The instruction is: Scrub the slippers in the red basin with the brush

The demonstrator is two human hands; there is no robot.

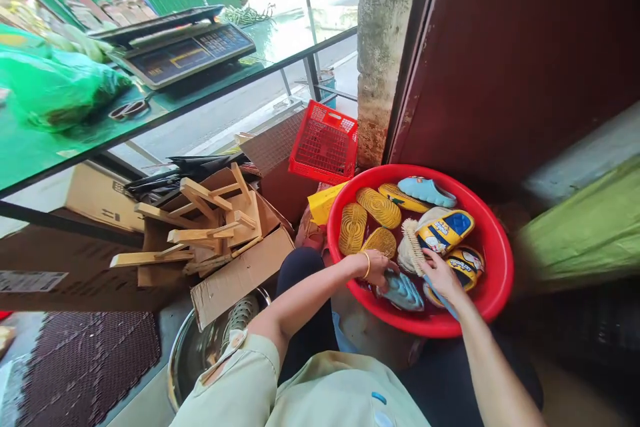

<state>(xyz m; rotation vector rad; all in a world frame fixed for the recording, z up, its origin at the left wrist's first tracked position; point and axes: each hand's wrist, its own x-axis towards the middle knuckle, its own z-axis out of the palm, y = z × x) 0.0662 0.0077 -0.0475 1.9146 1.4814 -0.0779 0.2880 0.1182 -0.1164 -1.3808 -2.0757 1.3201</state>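
Note:
A round red basin [503,280] in front of my knees holds several slippers. My left hand [379,268] is closed on the near end of a light blue slipper [404,291] lying low at the basin's front. In my right hand [443,278] is a scrubbing brush [413,247], its pale bristles turned left. Beneath that hand a blue piece shows, partly covered. Yellow slippers lie sole up at the left, one yellow sole [379,208] among them. Right of the brush rests a yellow-and-blue slipper [447,230]. Another blue slipper [427,191] leans at the back rim.
Left of the basin, wooden stools [220,217] lie upturned in a cardboard box. A red plastic crate [325,140] stands behind. A metal bowl [183,353] sits by my left knee. A scale [190,53] and scissors [131,108] are on the table. A dark red door [525,67] rises at right.

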